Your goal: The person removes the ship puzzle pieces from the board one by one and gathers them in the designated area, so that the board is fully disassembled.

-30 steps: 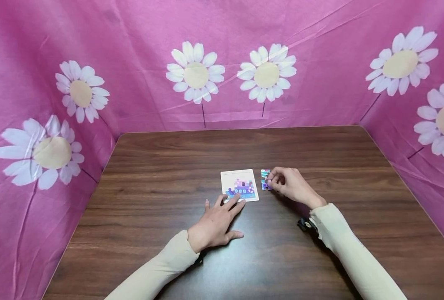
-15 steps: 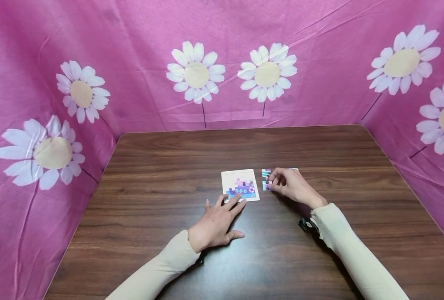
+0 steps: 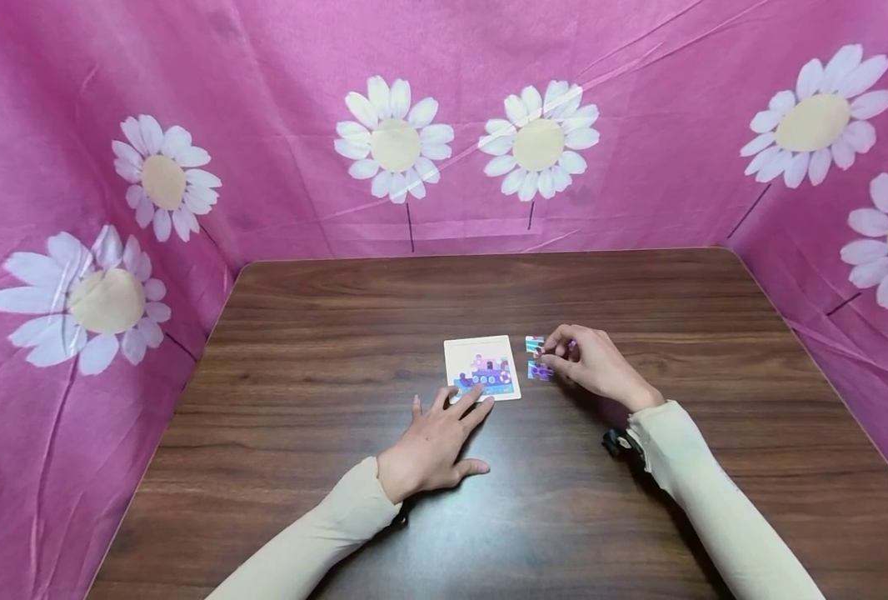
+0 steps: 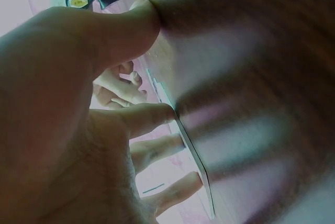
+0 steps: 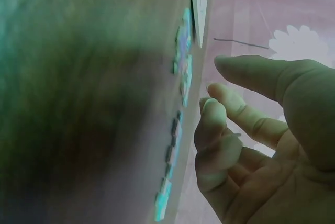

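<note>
A square white board (image 3: 481, 348) printed with a purple and blue boat lies mid-table. My left hand (image 3: 432, 442) is spread out, its fingertips resting on the board's near edge; the left wrist view shows three fingers along that edge, thumb apart. Right of the board are small colourful jigsaw pieces, a teal-striped one (image 3: 534, 342) and a purple one (image 3: 540, 372). Over them is my right hand (image 3: 597, 365), which hides part of the group. In the right wrist view its thumb and fingers stand apart above the row of jigsaw pieces (image 5: 183, 41), holding nothing.
The brown wooden table (image 3: 324, 333) extends on all sides of the board. A pink cloth (image 3: 279, 125) with white daisies hangs behind its back edge and along both sides. Dark straps (image 3: 622, 443) sit at the wrists, by the light sleeves.
My right hand has shifted slightly right and up, and its thumb has come off the purple piece, which shows more fully. The left hand stays on the board.
</note>
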Demonstrator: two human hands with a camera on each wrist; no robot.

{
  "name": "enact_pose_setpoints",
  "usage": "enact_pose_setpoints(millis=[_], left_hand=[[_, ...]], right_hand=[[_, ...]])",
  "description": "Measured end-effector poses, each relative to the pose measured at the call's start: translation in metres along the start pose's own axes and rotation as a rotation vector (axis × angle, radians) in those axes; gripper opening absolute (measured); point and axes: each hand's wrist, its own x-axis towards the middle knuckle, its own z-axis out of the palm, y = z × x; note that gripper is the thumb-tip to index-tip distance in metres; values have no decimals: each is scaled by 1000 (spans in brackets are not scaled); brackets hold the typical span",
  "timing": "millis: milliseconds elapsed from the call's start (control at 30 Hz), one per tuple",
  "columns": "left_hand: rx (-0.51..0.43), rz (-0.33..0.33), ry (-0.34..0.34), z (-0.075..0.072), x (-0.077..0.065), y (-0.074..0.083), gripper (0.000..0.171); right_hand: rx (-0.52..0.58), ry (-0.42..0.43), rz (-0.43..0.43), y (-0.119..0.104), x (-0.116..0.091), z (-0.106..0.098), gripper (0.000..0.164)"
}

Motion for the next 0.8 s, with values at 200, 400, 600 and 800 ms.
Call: enact_pose_setpoints(millis=[200,400,600,800], left_hand=[[-4,-1,-2,-1,1,0,86],[-2,-3,-1,-2,1,0,86],[0,1,0,0,0,0,86],[-4,-3,-1,0,1,-1,86]], right_hand=[[-34,30,-19,-1,4,-8,12],[-33,65,-78,-6,12,-9,12],[-23,46,-71,-15,20,-7,13],[0,18,-90,-27,30,0,13]])
